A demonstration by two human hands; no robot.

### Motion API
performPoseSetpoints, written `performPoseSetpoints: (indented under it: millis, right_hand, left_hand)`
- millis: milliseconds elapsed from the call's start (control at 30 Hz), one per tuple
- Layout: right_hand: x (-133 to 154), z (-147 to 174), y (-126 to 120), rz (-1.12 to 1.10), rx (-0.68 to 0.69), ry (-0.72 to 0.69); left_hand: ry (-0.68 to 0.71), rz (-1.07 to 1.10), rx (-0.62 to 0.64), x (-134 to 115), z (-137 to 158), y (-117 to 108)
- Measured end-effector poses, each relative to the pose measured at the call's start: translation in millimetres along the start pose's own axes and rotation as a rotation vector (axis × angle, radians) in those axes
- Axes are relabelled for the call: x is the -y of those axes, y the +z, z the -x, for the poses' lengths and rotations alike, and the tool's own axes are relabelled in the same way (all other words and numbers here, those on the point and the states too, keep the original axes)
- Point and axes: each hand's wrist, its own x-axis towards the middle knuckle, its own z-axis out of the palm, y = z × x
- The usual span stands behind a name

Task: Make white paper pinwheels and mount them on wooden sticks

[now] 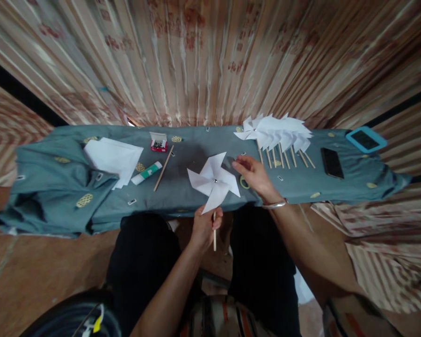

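Note:
A white paper pinwheel (215,180) on a thin wooden stick is held up in front of me, a silvery pin at its centre. My left hand (205,227) is closed around the stick just below the blades. To the right of the blades, my right hand (254,175) hovers over the cloth, fingers loosely bent and apart, with nothing visible in them. Beneath it a yellow-green loop (244,182) shows partly; I cannot tell what it is. A row of overlapping finished pinwheels (280,131) lies behind, sticks pointing toward me.
On the cloth-covered narrow table (192,140) lie white paper sheets (114,157), a glue stick (146,173), a loose wooden stick (163,167) and an open red box of pins (158,142). To the right are a black phone (332,163) and a blue-framed device (366,139). A curtain hangs behind.

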Motion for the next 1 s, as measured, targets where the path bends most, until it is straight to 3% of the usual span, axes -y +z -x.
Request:
performPoseSetpoints:
  millis: [167,333,467,700,1000]
  right_hand:
    - [15.2,14.8,-14.7,0.155,-0.213,-0.237]
    - [35.6,28.7,-9.0,0.121,-0.225,-0.317]
    - [35.4,40.1,5.4,0.061,-0.093,-0.234]
    - [21.4,47.1,37.6,-0.303,0.321,0.018]
    - [21.3,44.6,50.7,-0.519,0.448,0.234]
  left_hand:
    - [0.067,-0.02,0.006,-22.8,-6.0,9.0]
    - [0.147,-0.044,0.036,-55.2,-23.1,18.7]
    - [0.186,-0.012,0.071,-74.2,-45.1,30.6]
    - [0.144,-0.029,0.076,-77.4,-69.9,41.3]
    - [0.127,-0.029,-0.058,-71.5,-77.2,34.1]
